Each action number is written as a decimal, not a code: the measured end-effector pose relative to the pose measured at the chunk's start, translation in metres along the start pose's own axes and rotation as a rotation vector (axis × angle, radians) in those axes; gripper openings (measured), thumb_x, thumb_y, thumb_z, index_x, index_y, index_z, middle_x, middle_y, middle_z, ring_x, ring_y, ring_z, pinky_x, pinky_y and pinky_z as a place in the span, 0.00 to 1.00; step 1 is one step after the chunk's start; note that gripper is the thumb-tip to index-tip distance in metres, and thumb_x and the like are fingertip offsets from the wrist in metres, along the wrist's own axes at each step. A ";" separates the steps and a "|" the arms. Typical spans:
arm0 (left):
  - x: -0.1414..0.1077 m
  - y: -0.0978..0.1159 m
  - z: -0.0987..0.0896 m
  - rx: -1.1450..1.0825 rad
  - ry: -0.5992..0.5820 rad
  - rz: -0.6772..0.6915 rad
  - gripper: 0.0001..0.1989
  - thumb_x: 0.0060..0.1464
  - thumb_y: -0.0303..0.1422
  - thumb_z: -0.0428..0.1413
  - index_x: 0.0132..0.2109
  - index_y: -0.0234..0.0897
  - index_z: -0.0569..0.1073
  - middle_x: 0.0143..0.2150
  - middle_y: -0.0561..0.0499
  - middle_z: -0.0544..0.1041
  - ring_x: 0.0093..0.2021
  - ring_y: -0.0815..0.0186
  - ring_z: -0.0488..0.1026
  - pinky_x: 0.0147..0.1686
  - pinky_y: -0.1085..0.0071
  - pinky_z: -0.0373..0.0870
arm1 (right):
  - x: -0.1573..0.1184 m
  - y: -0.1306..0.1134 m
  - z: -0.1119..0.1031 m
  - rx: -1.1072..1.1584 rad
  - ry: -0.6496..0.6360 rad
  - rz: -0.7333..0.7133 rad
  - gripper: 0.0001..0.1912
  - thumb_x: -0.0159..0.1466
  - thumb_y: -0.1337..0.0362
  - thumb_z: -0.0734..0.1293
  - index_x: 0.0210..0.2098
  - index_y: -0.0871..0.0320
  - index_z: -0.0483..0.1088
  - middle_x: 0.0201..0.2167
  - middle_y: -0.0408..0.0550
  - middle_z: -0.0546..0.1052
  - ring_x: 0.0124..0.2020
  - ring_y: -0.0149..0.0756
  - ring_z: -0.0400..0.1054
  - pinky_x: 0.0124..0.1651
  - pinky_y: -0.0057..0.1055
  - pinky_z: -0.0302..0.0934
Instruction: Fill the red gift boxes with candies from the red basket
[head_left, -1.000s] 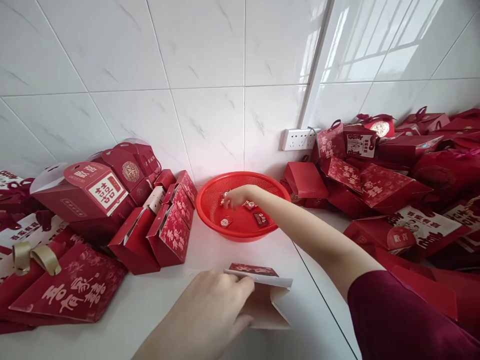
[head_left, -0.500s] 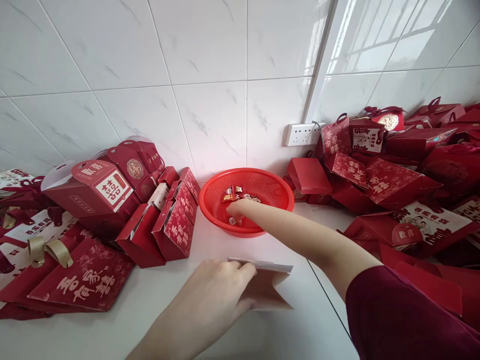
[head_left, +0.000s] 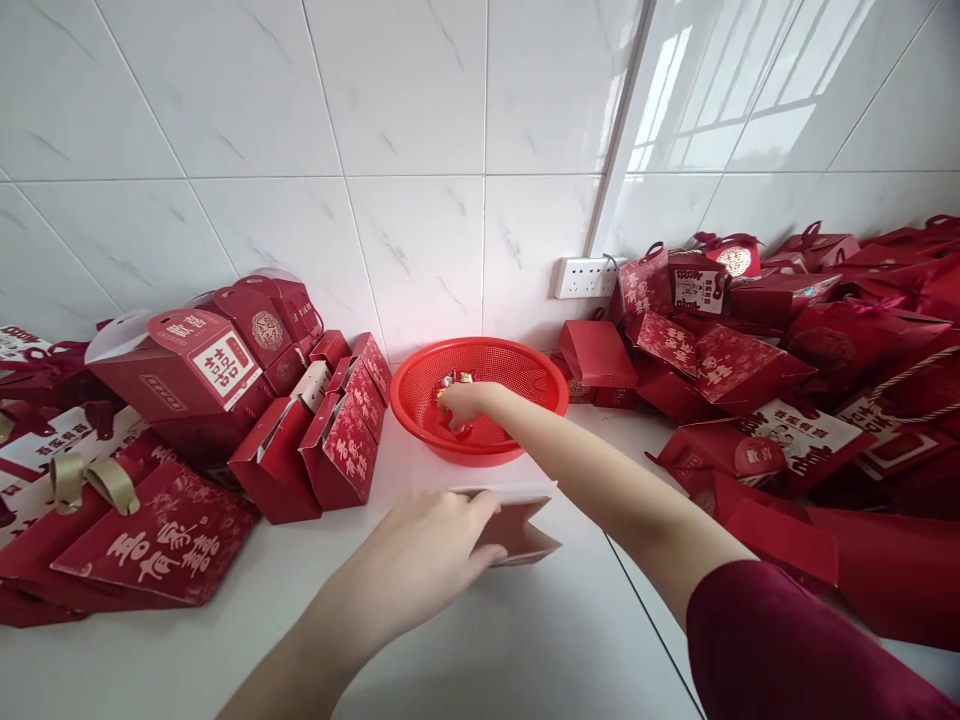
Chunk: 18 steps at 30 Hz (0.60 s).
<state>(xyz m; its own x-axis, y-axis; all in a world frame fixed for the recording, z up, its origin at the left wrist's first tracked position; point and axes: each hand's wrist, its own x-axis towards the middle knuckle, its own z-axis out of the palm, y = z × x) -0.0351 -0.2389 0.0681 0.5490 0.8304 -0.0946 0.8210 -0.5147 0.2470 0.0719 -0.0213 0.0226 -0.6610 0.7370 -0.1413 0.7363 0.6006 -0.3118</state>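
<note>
My left hand (head_left: 442, 545) is closed on the near side of an open paper gift box (head_left: 525, 530), thumb inside its mouth and fingers over the far edge. Its pale inner walls face me, and the hand covers its left part. Beyond it, my right hand (head_left: 461, 402) reaches down into a red plastic basket (head_left: 480, 455) with perforated walls. Its fingers are bent together over the basket floor; what they grip is hidden. A few wrapped candies (head_left: 466, 377) show just behind the fingers.
Red gift boxes (head_left: 341, 440) stand left of the basket, with gold-handled ones (head_left: 165, 540) farther left. A big heap of red boxes (head_left: 742, 360) fills the right side. A socket strip (head_left: 585, 278) is on the tiled wall. A seam (head_left: 652, 620) crosses the white tabletop.
My right hand has shifted slightly within the basket and now covers more of the candies. The view has turned a little; my left hand keeps hold of the gift box.
</note>
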 end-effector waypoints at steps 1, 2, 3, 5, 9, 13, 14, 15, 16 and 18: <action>0.002 -0.002 0.000 -0.008 0.005 0.006 0.08 0.63 0.39 0.50 0.43 0.45 0.72 0.40 0.54 0.80 0.36 0.60 0.77 0.29 0.70 0.59 | -0.012 0.002 -0.003 0.035 0.095 -0.008 0.09 0.63 0.63 0.70 0.41 0.62 0.72 0.40 0.49 0.77 0.40 0.38 0.73 0.43 0.35 0.68; 0.005 -0.004 0.001 -0.018 0.006 0.011 0.09 0.64 0.38 0.49 0.45 0.46 0.73 0.40 0.54 0.80 0.35 0.60 0.76 0.29 0.70 0.58 | -0.026 0.005 -0.005 0.080 0.190 -0.016 0.08 0.63 0.64 0.70 0.41 0.61 0.72 0.41 0.50 0.77 0.42 0.39 0.73 0.45 0.35 0.67; 0.008 -0.007 0.000 -0.028 0.008 0.017 0.11 0.65 0.38 0.47 0.46 0.46 0.73 0.39 0.53 0.80 0.35 0.61 0.76 0.28 0.71 0.58 | -0.042 0.009 -0.005 0.127 0.295 -0.024 0.09 0.65 0.63 0.67 0.44 0.60 0.71 0.43 0.50 0.77 0.45 0.39 0.72 0.47 0.33 0.66; 0.015 -0.012 -0.001 -0.031 0.021 0.020 0.13 0.66 0.37 0.45 0.47 0.45 0.74 0.36 0.52 0.79 0.33 0.62 0.75 0.28 0.71 0.58 | -0.076 0.017 -0.001 0.228 0.471 -0.029 0.15 0.71 0.59 0.58 0.52 0.59 0.66 0.48 0.51 0.76 0.48 0.38 0.72 0.48 0.33 0.66; 0.020 -0.019 -0.009 -0.017 0.172 0.018 0.18 0.67 0.36 0.41 0.41 0.39 0.76 0.33 0.50 0.77 0.32 0.63 0.73 0.32 0.70 0.61 | -0.140 0.027 0.008 0.995 0.649 -0.228 0.20 0.66 0.56 0.66 0.54 0.59 0.68 0.45 0.53 0.78 0.44 0.36 0.74 0.47 0.34 0.69; 0.016 -0.021 -0.017 -0.111 0.387 0.028 0.15 0.65 0.40 0.46 0.42 0.40 0.76 0.38 0.51 0.77 0.34 0.66 0.71 0.35 0.71 0.63 | -0.174 0.012 0.006 1.243 0.386 -0.381 0.20 0.64 0.60 0.70 0.54 0.58 0.69 0.42 0.50 0.78 0.42 0.35 0.76 0.46 0.33 0.71; 0.014 -0.021 -0.018 -0.136 0.435 0.010 0.14 0.64 0.41 0.49 0.44 0.40 0.75 0.38 0.52 0.76 0.33 0.67 0.71 0.35 0.72 0.63 | -0.179 0.005 0.006 1.222 0.322 -0.409 0.19 0.65 0.60 0.70 0.54 0.58 0.69 0.42 0.50 0.78 0.41 0.35 0.76 0.45 0.34 0.71; 0.013 -0.021 -0.018 -0.159 0.458 -0.006 0.13 0.62 0.43 0.52 0.44 0.40 0.74 0.37 0.52 0.75 0.33 0.68 0.69 0.34 0.72 0.62 | -0.182 -0.001 0.005 1.180 0.265 -0.429 0.18 0.65 0.61 0.70 0.52 0.58 0.69 0.41 0.49 0.78 0.40 0.35 0.76 0.44 0.34 0.71; 0.012 -0.021 -0.018 -0.180 0.455 -0.014 0.13 0.60 0.44 0.54 0.42 0.39 0.74 0.35 0.53 0.74 0.31 0.68 0.68 0.32 0.73 0.62 | -0.185 -0.008 0.005 1.120 0.218 -0.435 0.15 0.64 0.60 0.70 0.49 0.59 0.70 0.39 0.49 0.78 0.40 0.35 0.75 0.43 0.34 0.70; 0.010 -0.019 -0.016 -0.217 0.371 0.005 0.14 0.58 0.44 0.55 0.33 0.37 0.70 0.27 0.56 0.68 0.27 0.71 0.63 0.28 0.74 0.58 | -0.189 -0.018 0.005 0.967 0.184 -0.421 0.11 0.64 0.60 0.70 0.42 0.59 0.70 0.34 0.46 0.77 0.37 0.34 0.74 0.39 0.31 0.68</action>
<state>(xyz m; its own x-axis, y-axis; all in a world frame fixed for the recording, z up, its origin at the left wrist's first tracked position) -0.0480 -0.2168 0.0782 0.4271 0.8689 0.2504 0.7447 -0.4950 0.4476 0.1832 -0.1731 0.0498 -0.7434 0.6119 0.2701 -0.0268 0.3763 -0.9261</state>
